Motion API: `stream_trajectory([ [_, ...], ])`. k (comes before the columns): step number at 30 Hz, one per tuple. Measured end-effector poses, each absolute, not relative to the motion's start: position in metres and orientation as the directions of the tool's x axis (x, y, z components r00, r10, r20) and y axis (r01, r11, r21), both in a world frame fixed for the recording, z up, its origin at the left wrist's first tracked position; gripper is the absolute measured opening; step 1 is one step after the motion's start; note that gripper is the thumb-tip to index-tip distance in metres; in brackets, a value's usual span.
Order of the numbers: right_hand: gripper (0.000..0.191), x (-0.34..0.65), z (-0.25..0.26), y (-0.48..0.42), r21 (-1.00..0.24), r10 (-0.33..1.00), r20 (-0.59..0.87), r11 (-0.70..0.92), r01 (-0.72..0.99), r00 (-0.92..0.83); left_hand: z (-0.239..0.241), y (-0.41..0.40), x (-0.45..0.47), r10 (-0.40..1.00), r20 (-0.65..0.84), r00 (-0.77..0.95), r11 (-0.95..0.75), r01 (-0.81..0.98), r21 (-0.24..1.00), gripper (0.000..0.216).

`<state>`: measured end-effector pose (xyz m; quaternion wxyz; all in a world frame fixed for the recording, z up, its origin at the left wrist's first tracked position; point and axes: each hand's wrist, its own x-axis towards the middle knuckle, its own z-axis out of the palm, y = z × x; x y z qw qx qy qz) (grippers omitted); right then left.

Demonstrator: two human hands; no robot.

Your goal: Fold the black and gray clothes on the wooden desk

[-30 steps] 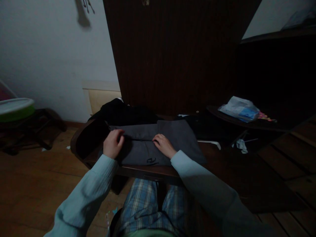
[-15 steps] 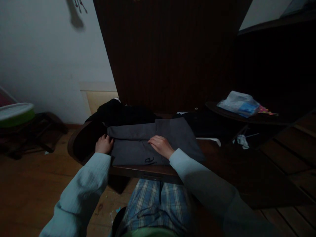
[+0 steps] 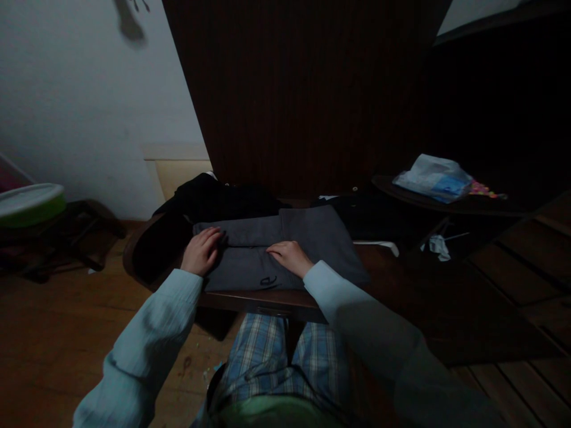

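Note:
A folded dark grey garment (image 3: 312,241) lies flat on a dark wooden table (image 3: 401,279) in front of me. My left hand (image 3: 200,251) rests flat on the garment's left end with the fingers stretched out. Near the middle of the cloth, my right hand (image 3: 289,257) lies palm down, fingers extended, pressing along a fold line. A small dark loop (image 3: 267,280) shows on the cloth near the front edge. Both arms wear pale blue sleeves.
A heap of black clothing (image 3: 218,199) lies behind the grey garment. A plastic bag (image 3: 435,177) sits on a dark shelf at the right. A green-rimmed basin (image 3: 29,202) stands on a low stool at the left. My legs in checked trousers (image 3: 272,356) are below.
My left hand moved from the garment's left edge, where its fingers were curled, onto the cloth and now lies flat. My right hand stayed in about the same place.

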<state>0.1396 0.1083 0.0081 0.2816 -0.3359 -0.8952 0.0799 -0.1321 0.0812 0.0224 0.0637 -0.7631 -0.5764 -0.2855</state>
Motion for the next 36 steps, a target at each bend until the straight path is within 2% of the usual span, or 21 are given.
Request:
stream_trajectory([
  [2, 0.024, 0.140, 0.009, 0.107, -0.320, 0.650, 0.458, 0.757, 0.570, -0.606, 0.019, 0.086, -0.129, 0.918, 0.334, 0.214, -0.303, 0.922, 0.241, 0.033],
  [4, 0.029, 0.140, 0.010, 0.105, -0.306, 0.643, 0.487, 0.759, 0.575, -0.591, 0.015, 0.091, -0.127, 0.962, 0.250, 0.115, -0.176, 0.954, 0.242, 0.037],
  [7, 0.035, 0.139, 0.010, 0.104, -0.276, 0.629, 0.527, 0.762, 0.585, -0.571, 0.012, 0.095, -0.127, 0.980, 0.201, -0.003, -0.046, 0.970, 0.239, 0.043],
  [12, 0.044, 0.137, 0.004, 0.109, -0.250, 0.725, 0.335, 0.684, 0.685, -0.602, 0.014, 0.095, -0.127, 0.994, 0.110, -0.026, 0.005, 0.983, 0.182, 0.047],
  [15, 0.041, 0.138, 0.003, 0.112, -0.259, 0.733, 0.335, 0.676, 0.690, -0.592, 0.017, 0.093, -0.126, 0.997, 0.077, -0.011, 0.002, 0.993, 0.120, 0.051],
  [18, 0.031, 0.141, 0.006, 0.112, -0.273, 0.745, 0.397, 0.653, 0.706, -0.535, 0.019, 0.091, -0.124, 0.997, 0.080, -0.004, -0.003, 0.996, 0.091, 0.053],
  [24, 0.026, 0.141, 0.008, 0.108, -0.249, 0.751, 0.417, 0.637, 0.730, -0.512, 0.022, 0.088, -0.122, 0.993, 0.114, -0.018, 0.007, 0.996, 0.094, 0.052],
  [28, 0.029, 0.141, 0.007, 0.109, -0.250, 0.746, 0.407, 0.645, 0.722, -0.526, 0.020, 0.091, -0.123, 0.991, 0.127, -0.037, 0.025, 0.995, 0.098, 0.052],
  [33, 0.032, 0.141, 0.004, 0.109, -0.248, 0.747, 0.316, 0.660, 0.709, -0.585, 0.014, 0.094, -0.126, 0.988, 0.138, -0.066, 0.050, 0.992, 0.117, 0.052],
  [36, 0.042, 0.141, 0.004, 0.109, -0.247, 0.751, 0.282, 0.658, 0.711, -0.597, 0.013, 0.094, -0.129, 0.971, 0.239, -0.032, 0.000, 0.991, 0.130, 0.048],
])
